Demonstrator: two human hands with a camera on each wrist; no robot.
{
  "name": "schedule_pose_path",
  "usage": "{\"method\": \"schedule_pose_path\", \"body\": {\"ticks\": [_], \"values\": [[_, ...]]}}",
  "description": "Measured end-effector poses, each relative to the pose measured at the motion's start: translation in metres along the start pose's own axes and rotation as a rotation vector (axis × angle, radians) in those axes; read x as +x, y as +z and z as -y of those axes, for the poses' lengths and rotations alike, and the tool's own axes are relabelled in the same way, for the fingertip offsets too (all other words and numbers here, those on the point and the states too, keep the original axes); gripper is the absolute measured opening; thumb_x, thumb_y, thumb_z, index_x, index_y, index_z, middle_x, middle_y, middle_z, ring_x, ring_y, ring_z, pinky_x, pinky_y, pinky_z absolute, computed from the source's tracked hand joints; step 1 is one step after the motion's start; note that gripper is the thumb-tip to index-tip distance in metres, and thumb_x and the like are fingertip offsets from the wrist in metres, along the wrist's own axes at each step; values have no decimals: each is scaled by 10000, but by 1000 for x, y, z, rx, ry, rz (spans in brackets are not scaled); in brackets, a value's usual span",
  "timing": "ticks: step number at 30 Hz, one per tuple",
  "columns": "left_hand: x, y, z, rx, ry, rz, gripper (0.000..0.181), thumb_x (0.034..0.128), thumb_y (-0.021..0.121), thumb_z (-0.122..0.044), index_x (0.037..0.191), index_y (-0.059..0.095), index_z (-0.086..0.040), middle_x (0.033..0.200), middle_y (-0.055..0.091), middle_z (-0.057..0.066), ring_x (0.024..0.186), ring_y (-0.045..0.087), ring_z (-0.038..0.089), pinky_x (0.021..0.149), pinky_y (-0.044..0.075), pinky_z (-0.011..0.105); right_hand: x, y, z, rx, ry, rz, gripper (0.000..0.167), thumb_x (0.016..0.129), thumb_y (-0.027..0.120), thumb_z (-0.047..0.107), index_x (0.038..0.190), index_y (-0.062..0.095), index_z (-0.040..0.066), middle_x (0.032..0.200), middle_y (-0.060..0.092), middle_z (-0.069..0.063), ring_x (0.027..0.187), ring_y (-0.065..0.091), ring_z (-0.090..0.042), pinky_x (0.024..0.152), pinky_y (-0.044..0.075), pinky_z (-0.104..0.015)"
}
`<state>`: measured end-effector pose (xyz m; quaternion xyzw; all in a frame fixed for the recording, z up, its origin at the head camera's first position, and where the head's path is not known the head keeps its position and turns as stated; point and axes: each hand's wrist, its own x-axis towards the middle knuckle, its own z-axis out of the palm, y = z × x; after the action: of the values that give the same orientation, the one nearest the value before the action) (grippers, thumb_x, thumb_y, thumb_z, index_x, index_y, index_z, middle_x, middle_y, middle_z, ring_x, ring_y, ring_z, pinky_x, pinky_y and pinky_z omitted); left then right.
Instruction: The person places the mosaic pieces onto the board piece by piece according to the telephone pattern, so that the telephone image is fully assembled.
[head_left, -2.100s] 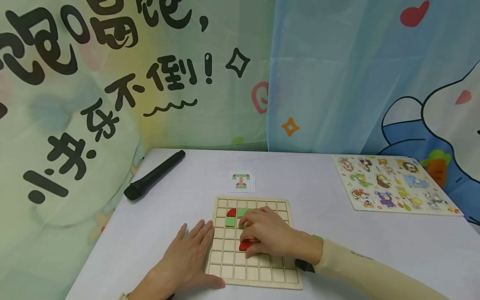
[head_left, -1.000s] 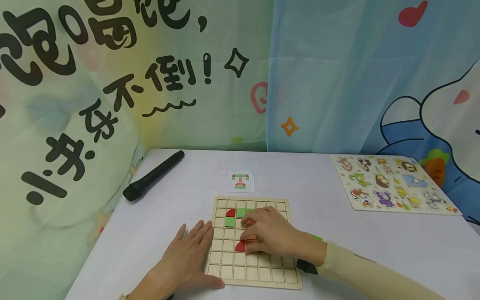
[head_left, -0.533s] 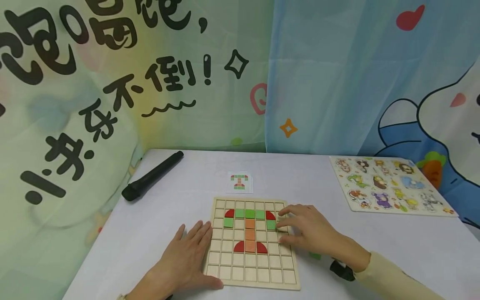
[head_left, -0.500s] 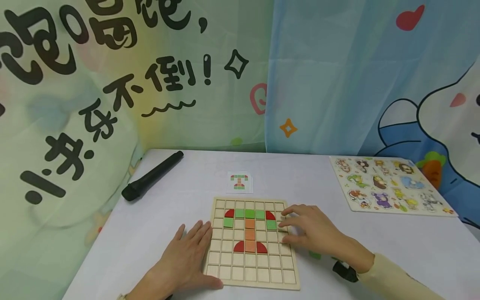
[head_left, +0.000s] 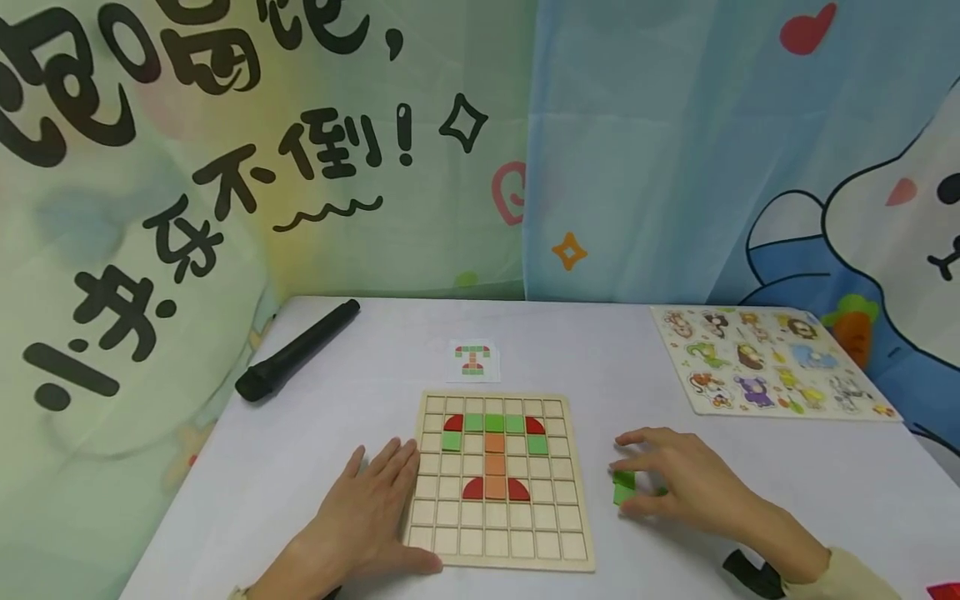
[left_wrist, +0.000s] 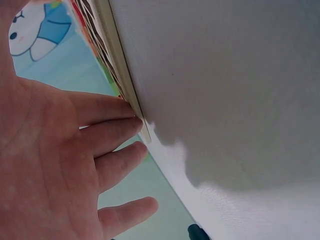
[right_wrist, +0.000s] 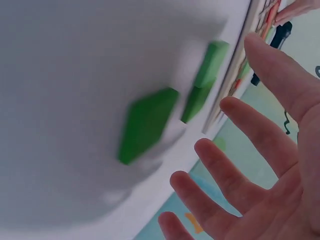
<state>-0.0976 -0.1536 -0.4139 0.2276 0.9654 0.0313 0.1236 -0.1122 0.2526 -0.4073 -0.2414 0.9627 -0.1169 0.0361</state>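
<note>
A wooden grid board point(head_left: 497, 544) lies on the table, bearing green and orange square tiles and red quarter-round tiles in a T-like figure. My left hand point(head_left: 363, 517) lies along its left edge, fingers straight and thumb at the near corner; in the left wrist view the fingertips touch the board's side point(left_wrist: 119, 55). Right of the board, my right hand point(head_left: 697, 487) hovers above loose green tiles point(head_left: 623, 493), partly covering them. The right wrist view shows a nearer green tile point(right_wrist: 149, 125) and two more green tiles point(right_wrist: 212, 65) touching, with spread fingers holding nothing.
Behind the board lies a small pattern card point(head_left: 473, 361). A black microphone point(head_left: 298, 350) is at the back left, and an animal puzzle board point(head_left: 772, 362) at the back right. A red piece point(head_left: 943, 591) shows at the lower right edge.
My right hand has left the tiles on the grid, uncovering the orange column and right-hand pieces, and moved right over the loose green tiles. My left hand stays at the board's edge.
</note>
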Motion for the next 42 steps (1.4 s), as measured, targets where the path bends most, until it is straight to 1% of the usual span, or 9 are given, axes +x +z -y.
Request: {"method": "schedule_pose_path", "body": {"ticks": [3, 8, 14, 18, 24, 28, 34, 39, 42], "values": [[0, 0, 1, -3, -5, -5, 1283, 655, 659, -903, 1574, 384, -51, 1677, 348, 97, 1559, 325, 313, 1226, 270, 641, -3, 4, -3, -9, -4, -8, 399, 767, 852, 505, 1094, 813, 278, 1313, 689, -8, 1206, 646, -315, 958, 527, -573], [0, 0, 2, 5, -4, -22, 1296, 644, 660, -910, 1568, 392, -42, 1672, 357, 99, 1555, 334, 315, 1219, 281, 641, -6, 9, -8, -40, -41, -83, 338, 762, 869, 447, 1055, 822, 284, 1282, 703, 3, 1172, 665, -297, 941, 540, -550], [1, -1, 1, -11, -6, -9, 1291, 646, 666, -905, 1575, 384, -52, 1676, 351, 92, 1558, 328, 311, 1226, 270, 641, -7, 17, -12, -46, -136, -180, 239, 749, 888, 370, 977, 816, 356, 1236, 721, 12, 1112, 687, -277, 893, 559, -526], [0, -1, 2, -3, -2, -16, 1302, 641, 656, -916, 1574, 385, -50, 1675, 352, 94, 1557, 332, 310, 1225, 277, 637, -8, 21, -11, -51, -188, -215, 246, 757, 882, 366, 994, 816, 357, 1254, 719, 2, 1127, 681, -274, 896, 560, -523], [0, 0, 2, 16, 1, -21, 1310, 639, 640, -931, 1575, 382, -51, 1675, 353, 92, 1555, 336, 305, 1223, 286, 631, -11, 22, -7, -41, -193, -203, 248, 783, 855, 412, 1024, 811, 371, 1290, 707, 5, 1166, 664, -276, 902, 553, -539], [1, 0, 2, 9, -6, -3, 1307, 642, 640, -928, 1578, 378, -53, 1678, 346, 92, 1558, 329, 311, 1226, 276, 636, -12, 21, -4, -25, -158, -179, 257, 796, 843, 439, 1039, 812, 361, 1298, 699, 3, 1171, 655, -291, 891, 545, -552], [0, 0, 1, 2, -12, 7, 1308, 641, 639, -927, 1583, 370, -59, 1682, 340, 90, 1561, 321, 309, 1231, 269, 635, -12, 23, -3, -25, -104, -174, 250, 769, 853, 473, 993, 816, 369, 1285, 701, 14, 1177, 649, -297, 896, 549, -557], [0, 1, 1, 6, -7, 1, 1301, 644, 647, -920, 1581, 374, -59, 1679, 346, 93, 1558, 328, 313, 1227, 276, 637, -11, 23, -3, -21, -122, -176, 218, 770, 861, 441, 966, 819, 356, 1282, 702, 10, 1169, 650, -301, 887, 548, -557], [0, 2, 1, 6, -2, -6, 1300, 645, 645, -921, 1577, 379, -55, 1677, 348, 98, 1555, 334, 315, 1224, 281, 638, -8, 20, -1, -25, -131, -155, 214, 779, 865, 411, 974, 819, 336, 1297, 693, 1, 1181, 643, -309, 893, 539, -564]]}}
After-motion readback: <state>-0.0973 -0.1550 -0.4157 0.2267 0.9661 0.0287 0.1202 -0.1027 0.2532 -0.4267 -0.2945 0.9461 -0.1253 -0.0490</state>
